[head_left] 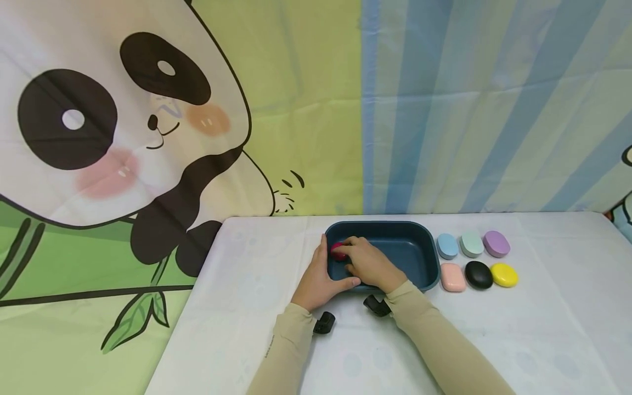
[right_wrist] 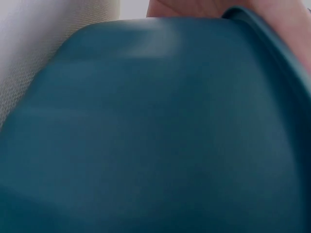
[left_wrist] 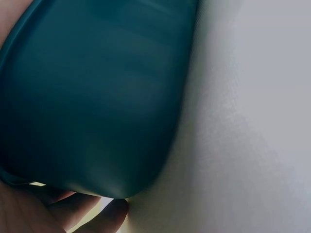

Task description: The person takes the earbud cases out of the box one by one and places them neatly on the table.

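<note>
A dark blue rectangular tub (head_left: 405, 247) stands on the white table. My left hand (head_left: 316, 282) spans its near left corner, fingers extended along the left side and thumb along the front. In the left wrist view, fingertips (left_wrist: 114, 213) touch the tub wall (left_wrist: 107, 97). Reaching over the front rim, my right hand (head_left: 370, 263) has its curled fingers on a small pinkish-red rounded piece (head_left: 338, 251) at the tub's left end. Those fingers partly cover the piece. The right wrist view is mostly filled by the tub's outer wall (right_wrist: 155, 121).
Right of the tub sit smooth rounded pieces: blue (head_left: 447, 246), mint (head_left: 471, 244) and purple (head_left: 496, 244) behind; pink (head_left: 452, 277), black (head_left: 478, 275) and yellow (head_left: 504, 275) in front. A printed panda curtain (head_left: 306, 109) hangs behind the table (head_left: 553, 329).
</note>
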`<state>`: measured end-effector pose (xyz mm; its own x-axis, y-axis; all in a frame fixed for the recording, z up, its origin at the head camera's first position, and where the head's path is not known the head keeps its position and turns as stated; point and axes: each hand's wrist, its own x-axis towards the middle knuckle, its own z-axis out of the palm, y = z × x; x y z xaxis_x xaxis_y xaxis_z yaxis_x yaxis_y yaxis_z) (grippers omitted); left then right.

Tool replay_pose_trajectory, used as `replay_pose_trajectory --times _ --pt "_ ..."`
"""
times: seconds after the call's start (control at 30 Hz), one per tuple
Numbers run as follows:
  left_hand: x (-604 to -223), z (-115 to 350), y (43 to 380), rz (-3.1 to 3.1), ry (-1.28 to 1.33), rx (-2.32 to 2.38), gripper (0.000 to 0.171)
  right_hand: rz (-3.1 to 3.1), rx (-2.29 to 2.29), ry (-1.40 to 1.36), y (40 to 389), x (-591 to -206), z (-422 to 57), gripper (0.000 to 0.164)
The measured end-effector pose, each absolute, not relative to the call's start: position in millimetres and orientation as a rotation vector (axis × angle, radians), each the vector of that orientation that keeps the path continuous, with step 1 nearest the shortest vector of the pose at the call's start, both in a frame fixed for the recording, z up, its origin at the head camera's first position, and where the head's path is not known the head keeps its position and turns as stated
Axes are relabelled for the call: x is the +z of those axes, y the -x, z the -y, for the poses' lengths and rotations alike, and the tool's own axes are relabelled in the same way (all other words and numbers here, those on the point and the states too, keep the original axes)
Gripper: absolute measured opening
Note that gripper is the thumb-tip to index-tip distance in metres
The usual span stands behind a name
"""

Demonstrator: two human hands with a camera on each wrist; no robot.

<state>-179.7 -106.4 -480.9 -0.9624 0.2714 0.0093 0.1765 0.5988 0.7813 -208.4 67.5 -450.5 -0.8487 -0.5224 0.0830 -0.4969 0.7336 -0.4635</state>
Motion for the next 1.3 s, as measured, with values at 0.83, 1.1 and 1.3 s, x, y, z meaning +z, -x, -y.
replay_pose_trajectory --times 0.83,1.1,1.3 --pt "-481.4 106.3 181.5 -2.702 -0.361 1.310 0.129 -3.061 -0.563 0.650 213.3 -454.6 -65.6 0.030" --pt "-481.0 105.8 181.6 -2.701 -0.352 1.311 0.127 -2.928 -0.630 0.587 208.9 -453.1 -74.1 0.044" --pt "-482.3 105.7 181.7 -2.713 -0.344 1.292 0.126 -2.981 -0.666 0.567 203.3 -449.2 -85.8 0.046"
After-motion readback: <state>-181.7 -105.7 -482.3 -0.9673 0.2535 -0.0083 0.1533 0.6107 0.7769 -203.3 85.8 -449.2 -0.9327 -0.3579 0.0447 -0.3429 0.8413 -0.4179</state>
